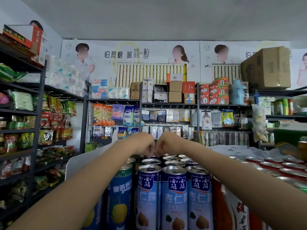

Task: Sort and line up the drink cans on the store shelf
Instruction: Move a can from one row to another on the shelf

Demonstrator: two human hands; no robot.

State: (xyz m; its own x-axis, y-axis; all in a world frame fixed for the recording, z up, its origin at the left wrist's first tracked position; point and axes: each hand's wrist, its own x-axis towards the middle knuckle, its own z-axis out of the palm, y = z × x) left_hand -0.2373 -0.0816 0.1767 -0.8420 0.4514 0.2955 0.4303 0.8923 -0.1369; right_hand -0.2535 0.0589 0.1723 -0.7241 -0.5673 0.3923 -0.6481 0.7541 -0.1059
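Cans (174, 193) rigid, slick, likely full and heavy; take them by the sidewall. Left hand (146, 144) and right hand (167, 145) both curl on a back can (153, 157).

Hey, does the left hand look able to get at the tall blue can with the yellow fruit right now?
Probably yes. The left hand is busy at the back cans, but the tall blue can with the yellow fruit stands beside that forearm, its top uncovered.

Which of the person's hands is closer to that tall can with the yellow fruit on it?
Left. The left hand reaches over the back cans, just up and right of the yellow-fruit can. The right hand is beside it, farther right.
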